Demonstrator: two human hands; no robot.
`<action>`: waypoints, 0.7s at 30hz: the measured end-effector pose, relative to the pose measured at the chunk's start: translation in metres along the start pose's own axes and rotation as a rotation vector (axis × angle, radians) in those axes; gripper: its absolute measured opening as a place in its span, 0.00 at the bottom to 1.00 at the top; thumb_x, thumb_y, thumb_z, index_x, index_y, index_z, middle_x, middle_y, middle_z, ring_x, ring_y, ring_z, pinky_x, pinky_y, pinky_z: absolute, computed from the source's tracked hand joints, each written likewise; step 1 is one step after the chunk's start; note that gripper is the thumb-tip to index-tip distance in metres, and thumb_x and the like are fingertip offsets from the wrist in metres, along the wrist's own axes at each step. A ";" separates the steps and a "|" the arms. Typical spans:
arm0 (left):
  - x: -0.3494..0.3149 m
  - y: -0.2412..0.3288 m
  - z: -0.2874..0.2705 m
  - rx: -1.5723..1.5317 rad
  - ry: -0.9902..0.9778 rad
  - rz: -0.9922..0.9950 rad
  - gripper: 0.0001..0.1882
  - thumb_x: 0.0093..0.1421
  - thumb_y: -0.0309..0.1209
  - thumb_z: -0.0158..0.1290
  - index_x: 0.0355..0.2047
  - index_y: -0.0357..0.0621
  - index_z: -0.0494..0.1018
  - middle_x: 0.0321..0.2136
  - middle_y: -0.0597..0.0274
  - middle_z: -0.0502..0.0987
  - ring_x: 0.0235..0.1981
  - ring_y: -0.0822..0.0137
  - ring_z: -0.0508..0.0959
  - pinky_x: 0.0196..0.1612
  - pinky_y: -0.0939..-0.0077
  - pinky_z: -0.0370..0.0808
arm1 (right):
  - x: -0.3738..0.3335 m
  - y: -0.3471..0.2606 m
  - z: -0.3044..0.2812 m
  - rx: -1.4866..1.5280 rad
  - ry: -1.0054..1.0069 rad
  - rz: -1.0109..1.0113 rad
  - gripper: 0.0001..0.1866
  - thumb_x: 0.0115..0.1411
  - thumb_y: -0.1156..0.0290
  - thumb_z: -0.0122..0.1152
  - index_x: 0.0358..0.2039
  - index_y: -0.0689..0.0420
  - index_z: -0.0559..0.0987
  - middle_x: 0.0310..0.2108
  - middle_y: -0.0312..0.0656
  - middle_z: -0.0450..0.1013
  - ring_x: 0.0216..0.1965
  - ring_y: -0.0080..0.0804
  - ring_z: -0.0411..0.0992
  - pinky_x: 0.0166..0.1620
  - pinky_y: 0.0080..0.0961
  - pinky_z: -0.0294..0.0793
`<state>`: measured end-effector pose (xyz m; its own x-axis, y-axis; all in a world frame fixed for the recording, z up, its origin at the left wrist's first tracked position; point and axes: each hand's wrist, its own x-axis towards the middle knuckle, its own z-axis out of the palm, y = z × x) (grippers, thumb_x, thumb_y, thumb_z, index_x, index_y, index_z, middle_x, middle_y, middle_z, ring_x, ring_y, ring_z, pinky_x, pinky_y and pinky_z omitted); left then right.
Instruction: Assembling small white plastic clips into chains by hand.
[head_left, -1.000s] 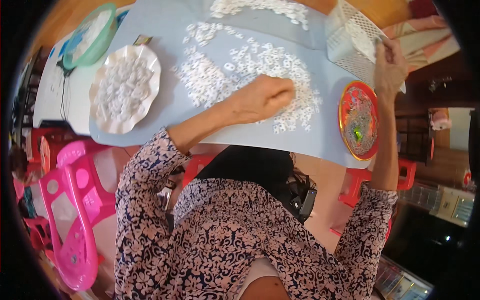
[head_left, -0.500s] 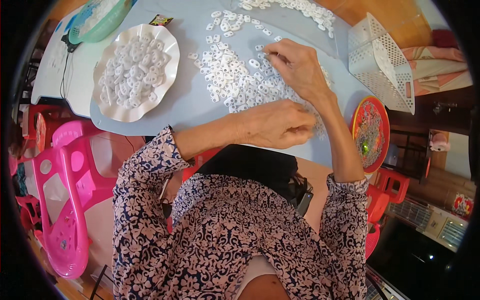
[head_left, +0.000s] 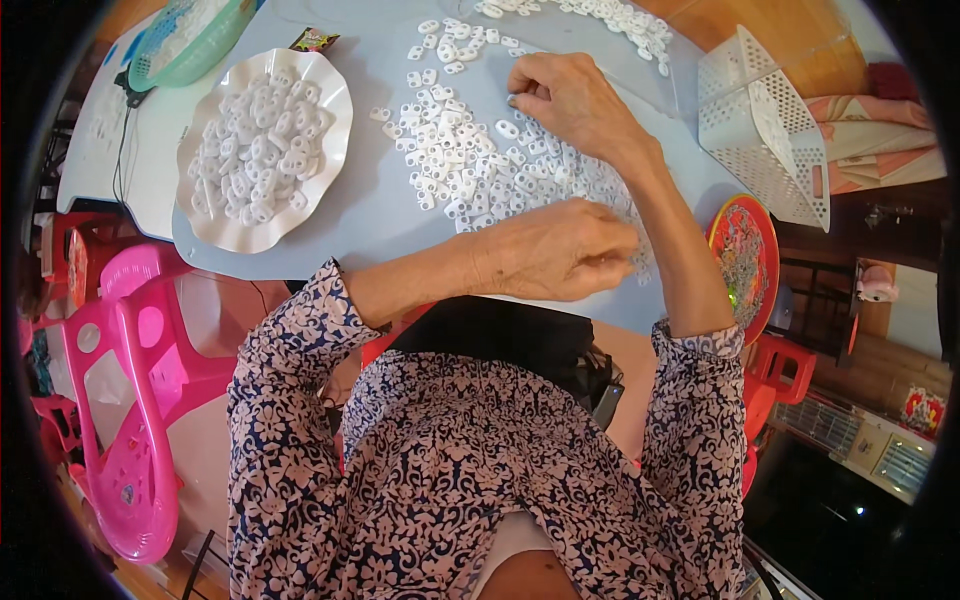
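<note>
My left hand [head_left: 570, 250] is closed over the near edge of a loose spread of small white plastic pieces with holes [head_left: 440, 140]. Its fingers curl under, so anything inside is hidden. Farther off, my right hand [head_left: 580, 105] hovers over or rests by the far side of the same spread, fingers bent and thumb tucked close beneath them. Whatever may sit between those fingertips is too small or covered to name. A single white piece [head_left: 507, 129] lies just below the right thumb. To the left, a white wavy-rimmed dish [head_left: 340, 110] holds a heap of similar white pieces.
A red round tray [head_left: 768, 260] of small metallic-looking bits stands at the right edge. Behind it is a white perforated basket [head_left: 815, 170]. A green basket [head_left: 205, 60] is at the far left; a small dark packet [head_left: 314, 40] lies near the dish. Pink plastic chair [head_left: 140, 300] at left.
My right hand has shifted slightly away from me and to the left, over the upper pieces. The left hand stays nearly in place, still closed.
</note>
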<state>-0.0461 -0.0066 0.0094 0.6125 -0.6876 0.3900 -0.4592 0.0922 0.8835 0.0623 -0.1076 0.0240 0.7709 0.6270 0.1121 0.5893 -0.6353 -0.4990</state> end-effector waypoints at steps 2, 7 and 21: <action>-0.001 0.001 -0.004 -0.146 0.072 -0.078 0.04 0.56 0.25 0.50 0.30 0.37 0.69 0.24 0.56 0.72 0.25 0.62 0.73 0.29 0.69 0.69 | -0.005 0.000 -0.002 0.031 -0.018 0.032 0.07 0.52 0.77 0.59 0.33 0.61 0.76 0.24 0.42 0.73 0.24 0.27 0.70 0.31 0.24 0.69; 0.004 0.001 -0.021 -0.449 0.609 -0.256 0.11 0.60 0.29 0.43 0.24 0.36 0.69 0.19 0.66 0.71 0.23 0.76 0.69 0.29 0.80 0.68 | -0.028 0.008 -0.018 0.524 0.259 0.128 0.06 0.55 0.74 0.59 0.31 0.63 0.78 0.25 0.35 0.75 0.25 0.16 0.68 0.30 0.16 0.68; 0.006 -0.019 -0.041 -0.921 0.490 -0.266 0.12 0.64 0.34 0.43 0.30 0.36 0.69 0.22 0.63 0.69 0.32 0.65 0.71 0.39 0.71 0.67 | -0.072 -0.008 -0.021 0.795 0.372 -0.037 0.04 0.58 0.79 0.58 0.34 0.64 0.79 0.29 0.35 0.75 0.29 0.16 0.70 0.33 0.14 0.70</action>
<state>-0.0073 0.0171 0.0051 0.9065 -0.4206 0.0374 0.2621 0.6299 0.7311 0.0069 -0.1576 0.0382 0.8651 0.3651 0.3439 0.3795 -0.0283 -0.9247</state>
